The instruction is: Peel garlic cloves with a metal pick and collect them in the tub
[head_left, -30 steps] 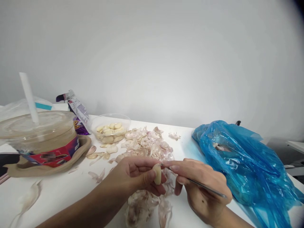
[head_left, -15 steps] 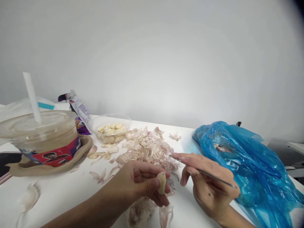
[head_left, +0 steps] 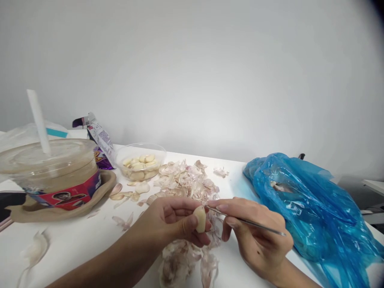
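White worktop (head_left: 90,244), grey wall (head_left: 192,80), garlic clove (head_left: 201,220) held above.
Left hand (head_left: 180,224) pinches it, skins (head_left: 186,180) heaped beyond at twelve o'clock; right hand (head_left: 259,238), nearly closed, grips a metal tool (head_left: 255,225), tip near the clove's one o'clock.

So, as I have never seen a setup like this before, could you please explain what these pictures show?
Of course. There is no machine here: a person works with two bare hands, and every picture comes from one camera worn on the head, looking forward and down.

The left hand holds a pale garlic clove. The right hand grips a thin metal tool, its tip at or very near the clove's top end.

On the white table lie papery garlic skins. Behind to the left, a clear bowl contains peeled cloves. A drink cup with a straw stands at far left; a blue plastic bag lies at right.
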`<act>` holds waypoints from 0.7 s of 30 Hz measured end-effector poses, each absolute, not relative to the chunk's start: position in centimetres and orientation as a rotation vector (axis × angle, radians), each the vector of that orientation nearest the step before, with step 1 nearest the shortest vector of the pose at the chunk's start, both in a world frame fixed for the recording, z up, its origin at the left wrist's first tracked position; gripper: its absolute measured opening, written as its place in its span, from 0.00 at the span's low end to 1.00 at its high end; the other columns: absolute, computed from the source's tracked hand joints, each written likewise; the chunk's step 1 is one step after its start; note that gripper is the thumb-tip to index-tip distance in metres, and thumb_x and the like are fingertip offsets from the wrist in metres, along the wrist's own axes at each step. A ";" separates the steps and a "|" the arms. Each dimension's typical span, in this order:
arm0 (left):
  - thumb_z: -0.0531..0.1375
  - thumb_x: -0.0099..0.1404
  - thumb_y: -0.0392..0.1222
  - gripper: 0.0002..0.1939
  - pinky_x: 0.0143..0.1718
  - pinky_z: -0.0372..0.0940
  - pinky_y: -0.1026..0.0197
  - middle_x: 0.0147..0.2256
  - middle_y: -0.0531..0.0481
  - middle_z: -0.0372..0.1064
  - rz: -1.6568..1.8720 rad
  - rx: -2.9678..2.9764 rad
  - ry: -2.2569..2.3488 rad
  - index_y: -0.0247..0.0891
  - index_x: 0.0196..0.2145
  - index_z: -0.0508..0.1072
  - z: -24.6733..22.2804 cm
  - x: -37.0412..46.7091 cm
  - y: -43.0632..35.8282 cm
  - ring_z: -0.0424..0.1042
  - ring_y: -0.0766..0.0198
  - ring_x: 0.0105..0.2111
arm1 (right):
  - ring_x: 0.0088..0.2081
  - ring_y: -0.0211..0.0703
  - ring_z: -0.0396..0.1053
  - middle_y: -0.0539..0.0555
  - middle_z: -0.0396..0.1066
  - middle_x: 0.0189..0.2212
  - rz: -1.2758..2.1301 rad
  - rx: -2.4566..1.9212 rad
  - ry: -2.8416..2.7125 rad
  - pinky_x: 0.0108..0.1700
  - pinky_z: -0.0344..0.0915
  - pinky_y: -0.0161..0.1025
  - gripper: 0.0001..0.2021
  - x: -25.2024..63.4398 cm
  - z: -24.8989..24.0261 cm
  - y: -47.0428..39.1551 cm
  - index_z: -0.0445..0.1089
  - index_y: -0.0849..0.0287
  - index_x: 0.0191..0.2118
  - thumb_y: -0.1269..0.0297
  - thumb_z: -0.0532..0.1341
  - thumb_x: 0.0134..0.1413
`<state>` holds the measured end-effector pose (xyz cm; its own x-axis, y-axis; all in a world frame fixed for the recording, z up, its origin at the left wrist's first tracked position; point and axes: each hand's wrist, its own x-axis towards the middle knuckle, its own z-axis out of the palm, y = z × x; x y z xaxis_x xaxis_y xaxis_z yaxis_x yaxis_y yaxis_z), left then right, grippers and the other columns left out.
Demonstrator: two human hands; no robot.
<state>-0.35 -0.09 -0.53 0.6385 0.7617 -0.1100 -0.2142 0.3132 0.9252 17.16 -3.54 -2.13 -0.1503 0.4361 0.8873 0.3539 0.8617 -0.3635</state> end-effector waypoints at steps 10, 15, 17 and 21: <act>0.67 0.51 0.40 0.09 0.28 0.65 0.65 0.25 0.49 0.75 0.711 1.049 0.644 0.34 0.31 0.78 -0.3 -0.4 -0.1 0.72 0.65 0.25 | 0.34 0.42 0.76 0.56 0.77 0.35 0.099 -0.593 -1.759 0.35 0.77 0.37 0.16 16.9 -1.8 -3.5 0.70 0.61 0.45 0.80 0.57 0.51; 0.67 0.51 0.40 0.09 0.29 0.65 0.65 0.27 0.49 0.76 0.712 1.047 0.649 0.34 0.31 0.78 -0.3 -0.4 -0.2 0.72 0.66 0.25 | 0.35 0.42 0.76 0.57 0.77 0.36 0.117 -0.572 -1.766 0.36 0.77 0.36 0.16 17.1 -1.8 -3.5 0.70 0.63 0.45 0.81 0.57 0.51; 0.66 0.52 0.39 0.07 0.29 0.64 0.66 0.26 0.49 0.76 0.705 1.056 0.630 0.34 0.30 0.78 -0.3 -0.4 -0.1 0.72 0.66 0.25 | 0.36 0.42 0.76 0.57 0.77 0.37 0.114 -0.576 -1.774 0.37 0.77 0.36 0.16 17.1 -1.8 -3.5 0.70 0.62 0.46 0.81 0.57 0.51; 0.66 0.52 0.40 0.07 0.28 0.63 0.66 0.26 0.50 0.75 0.708 1.060 0.610 0.34 0.27 0.77 -0.4 -0.4 -0.1 0.72 0.66 0.25 | 0.36 0.42 0.76 0.57 0.77 0.36 0.111 -0.580 -1.784 0.38 0.77 0.37 0.16 17.1 -1.9 -3.5 0.69 0.62 0.46 0.81 0.57 0.52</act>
